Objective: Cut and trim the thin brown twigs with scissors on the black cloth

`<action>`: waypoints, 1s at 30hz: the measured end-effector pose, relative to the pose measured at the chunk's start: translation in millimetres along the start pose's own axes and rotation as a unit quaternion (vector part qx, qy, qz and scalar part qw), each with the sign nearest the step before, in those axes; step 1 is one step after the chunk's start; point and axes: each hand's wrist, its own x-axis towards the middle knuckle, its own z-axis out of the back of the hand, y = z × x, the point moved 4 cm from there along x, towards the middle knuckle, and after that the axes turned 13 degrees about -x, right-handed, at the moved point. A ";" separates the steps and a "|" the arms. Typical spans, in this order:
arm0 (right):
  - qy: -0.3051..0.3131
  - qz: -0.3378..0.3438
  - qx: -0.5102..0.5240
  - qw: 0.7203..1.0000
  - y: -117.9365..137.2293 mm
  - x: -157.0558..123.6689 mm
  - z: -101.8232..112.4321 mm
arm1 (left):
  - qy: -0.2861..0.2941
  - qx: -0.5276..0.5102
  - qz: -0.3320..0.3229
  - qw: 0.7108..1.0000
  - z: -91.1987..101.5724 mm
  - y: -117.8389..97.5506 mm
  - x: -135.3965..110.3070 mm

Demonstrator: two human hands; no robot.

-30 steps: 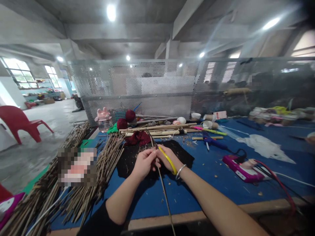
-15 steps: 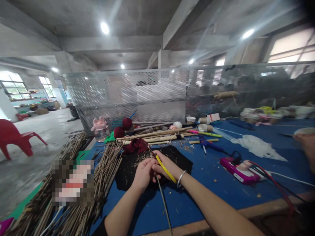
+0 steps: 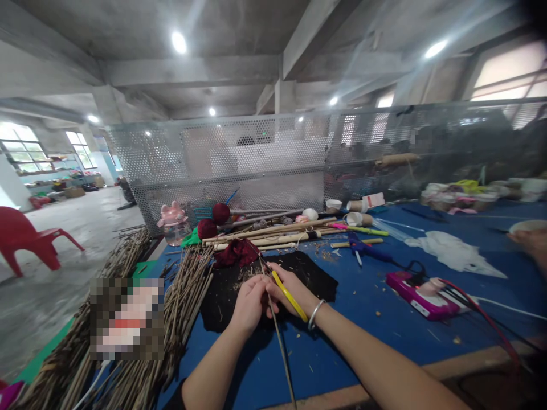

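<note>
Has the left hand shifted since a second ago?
No. The left hand stays over the black cloth, pinching the thin stick beside the right hand, which grips a yellow-handled tool; only the camera has shifted.

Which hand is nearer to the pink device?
Right. The right hand, gripping a yellow tool, is left of the pink device; the left hand, on the stick, is farther left.

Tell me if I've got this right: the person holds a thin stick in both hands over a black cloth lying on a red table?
Not quite. The table is blue, not red, as the head view shows. The rest stands: the left hand and right hand hold a thin stick over a black cloth lying on it.
</note>
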 end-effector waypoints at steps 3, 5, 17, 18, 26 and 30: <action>0.004 -0.008 0.019 1.000 2.0 -0.6 -2.6 | 0.002 0.006 -0.012 1.000 0.2 -0.3 0.2; 0.003 -0.010 0.016 1.000 4.2 -0.6 -2.6 | 0.001 0.009 -0.018 1.000 0.4 -0.3 0.3; -0.016 -0.015 -0.053 0.998 7.4 0.1 2.2 | -0.025 0.020 -0.024 0.999 5.1 -0.7 1.5; -0.014 -0.017 -0.053 0.998 7.3 0.2 1.9 | -0.026 0.020 -0.022 0.999 5.3 -0.7 1.7; -0.010 -0.025 -0.132 0.991 3.7 0.9 7.1 | -0.049 0.031 -0.034 0.998 5.0 -5.2 -1.0; 0.006 -0.021 -0.136 0.991 3.9 1.2 10.0 | -0.059 0.043 -0.037 0.997 4.3 -8.1 -2.2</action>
